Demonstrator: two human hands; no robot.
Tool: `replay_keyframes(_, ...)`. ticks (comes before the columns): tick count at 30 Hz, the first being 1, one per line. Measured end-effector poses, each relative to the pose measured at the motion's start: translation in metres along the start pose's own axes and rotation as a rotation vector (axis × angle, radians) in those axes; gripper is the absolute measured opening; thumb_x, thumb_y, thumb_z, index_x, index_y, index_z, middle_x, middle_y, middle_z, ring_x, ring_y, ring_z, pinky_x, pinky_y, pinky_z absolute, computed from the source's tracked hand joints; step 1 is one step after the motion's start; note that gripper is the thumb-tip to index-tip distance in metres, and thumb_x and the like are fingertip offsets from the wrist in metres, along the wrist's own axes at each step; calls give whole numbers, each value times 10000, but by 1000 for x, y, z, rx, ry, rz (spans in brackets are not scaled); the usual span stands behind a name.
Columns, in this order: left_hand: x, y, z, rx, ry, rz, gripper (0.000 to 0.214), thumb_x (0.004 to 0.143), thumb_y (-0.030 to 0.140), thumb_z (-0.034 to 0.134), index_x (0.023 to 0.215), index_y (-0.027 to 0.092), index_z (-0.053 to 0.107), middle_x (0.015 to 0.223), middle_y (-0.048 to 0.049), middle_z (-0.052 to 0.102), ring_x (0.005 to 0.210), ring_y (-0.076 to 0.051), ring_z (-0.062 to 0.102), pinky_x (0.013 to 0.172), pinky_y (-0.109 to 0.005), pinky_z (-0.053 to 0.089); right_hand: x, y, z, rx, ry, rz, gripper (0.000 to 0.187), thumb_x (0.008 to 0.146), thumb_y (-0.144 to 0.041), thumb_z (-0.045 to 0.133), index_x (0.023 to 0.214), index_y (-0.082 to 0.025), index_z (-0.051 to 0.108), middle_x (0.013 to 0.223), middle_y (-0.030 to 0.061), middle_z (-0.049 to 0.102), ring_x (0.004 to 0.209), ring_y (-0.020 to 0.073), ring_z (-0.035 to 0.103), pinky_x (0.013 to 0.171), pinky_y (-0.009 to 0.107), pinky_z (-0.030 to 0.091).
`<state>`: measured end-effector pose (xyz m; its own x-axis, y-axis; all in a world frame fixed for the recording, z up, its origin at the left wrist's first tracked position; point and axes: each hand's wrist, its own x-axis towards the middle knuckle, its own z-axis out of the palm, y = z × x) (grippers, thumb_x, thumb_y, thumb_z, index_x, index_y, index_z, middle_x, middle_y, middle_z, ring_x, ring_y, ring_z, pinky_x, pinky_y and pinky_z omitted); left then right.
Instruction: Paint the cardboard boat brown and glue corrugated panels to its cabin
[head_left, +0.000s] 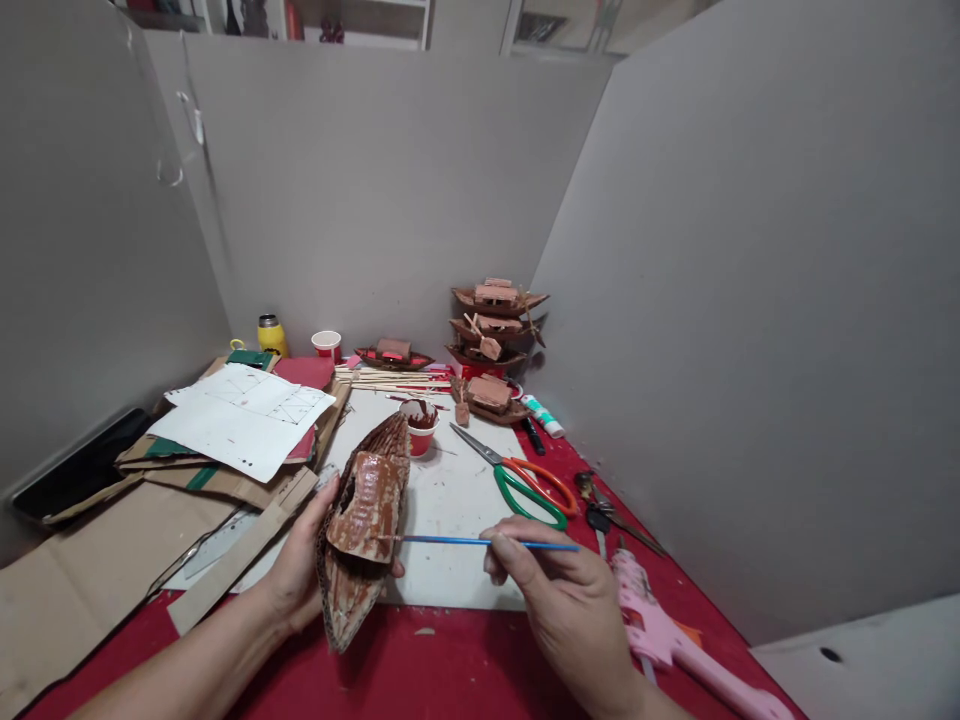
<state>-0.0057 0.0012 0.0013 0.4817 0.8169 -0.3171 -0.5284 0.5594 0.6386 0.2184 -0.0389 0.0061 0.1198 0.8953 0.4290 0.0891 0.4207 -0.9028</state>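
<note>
My left hand (304, 560) grips a cardboard model boat (367, 500) from its left side, with fingertips showing at the right edge. The boat is tilted, its long axis running away from me. Its curved cabin roof is streaked with glossy brown paint, and paler patches show through. Between the thumb and fingers of my right hand (559, 600) is a thin blue paintbrush (450, 540), held level. Its tip touches the lower right of the roof. Just beyond the boat stands a paper cup (421, 430) with brown paint inside its rim.
Scissors (517, 475) with green and orange handles lie right of the white board (450, 500). A pink glue gun (667, 630) is at the right. Finished-looking boats (495, 325) are stacked at the back. Cardboard (150, 540) and paper sheets (240, 410) cover the left.
</note>
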Motion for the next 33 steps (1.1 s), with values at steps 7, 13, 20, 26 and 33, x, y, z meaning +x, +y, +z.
replay_keyframes(7,-2,0,5,-22,66,-11,479,889,534,459,1028,133,681,727,-99,733,627,-256,702,582,-334,530,-1,-2,2,34,-115,-101,129,861,-232,644,771,-227,737,587,13,643,530,149,587,508,251,483)
replay_keyframes(13,-1,0,6,-14,64,23,455,858,533,517,885,115,696,707,-102,729,592,-247,691,576,-323,522,-1,0,-1,-14,-18,-160,101,859,-184,646,817,-231,725,609,-4,646,528,131,587,507,230,475)
replay_keyframes(20,-1,1,1,-2,3,-15,540,881,567,451,955,97,706,700,-115,730,589,-239,687,551,-303,508,1,2,-5,-14,-53,-147,118,875,-183,631,827,-244,720,624,-20,643,567,114,586,549,206,480)
replay_keyframes(26,-1,1,0,-27,-52,-78,611,861,611,447,972,72,711,732,-132,738,587,-255,689,529,-337,535,6,10,-7,56,8,26,152,864,-298,662,756,-215,728,607,-8,644,538,110,572,529,202,477)
replay_keyframes(33,-2,5,4,-62,5,-116,604,836,623,482,913,73,721,699,-119,730,572,-257,693,499,-331,542,8,17,-6,123,6,106,172,851,-330,682,742,-206,728,617,-10,639,539,99,563,541,199,476)
